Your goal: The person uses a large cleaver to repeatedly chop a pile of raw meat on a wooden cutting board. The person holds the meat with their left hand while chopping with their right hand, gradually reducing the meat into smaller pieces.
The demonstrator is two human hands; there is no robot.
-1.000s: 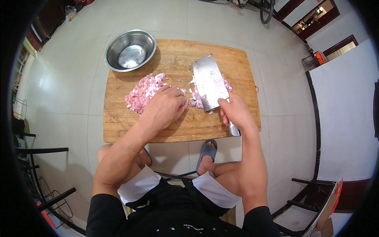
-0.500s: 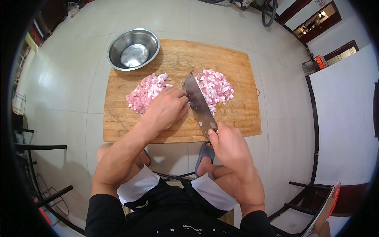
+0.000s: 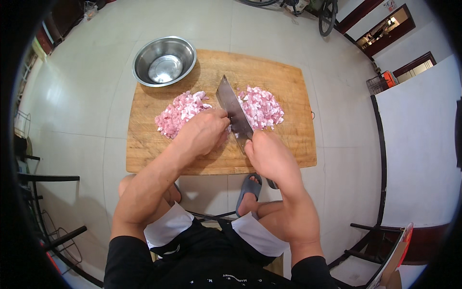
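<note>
A broad metal cleaver (image 3: pixel 236 111) is in my right hand (image 3: pixel 273 156), whose fingers wrap its handle. Its blade points away from me, over the wooden chopping board (image 3: pixel 288 149). Right beside the blade's left face, my left hand (image 3: pixel 204 129) is closed, with curled fingertips pressing down on raw meat that the hand mostly hides. To the left lies a pile of diced pink and white meat (image 3: pixel 179 114), partly behind that hand. Another chopped pile (image 3: pixel 262 107) sits to the right of the blade. Small bits are scattered near the cutting edge.
An empty steel bowl (image 3: pixel 164 62) stands at the board's far left corner. My slippered foot (image 3: pixel 249 195) is below the near edge. Black chair frames (image 3: pixel 50 178) stand at the left, with a white panel (image 3: pixel 421 144) at the right and a bicycle wheel (image 3: pixel 328 17) far off.
The cleaver and my right hand have shifted away from me and slightly left, with the blade tip farther up the board. My left hand has stayed nearly in place.
</note>
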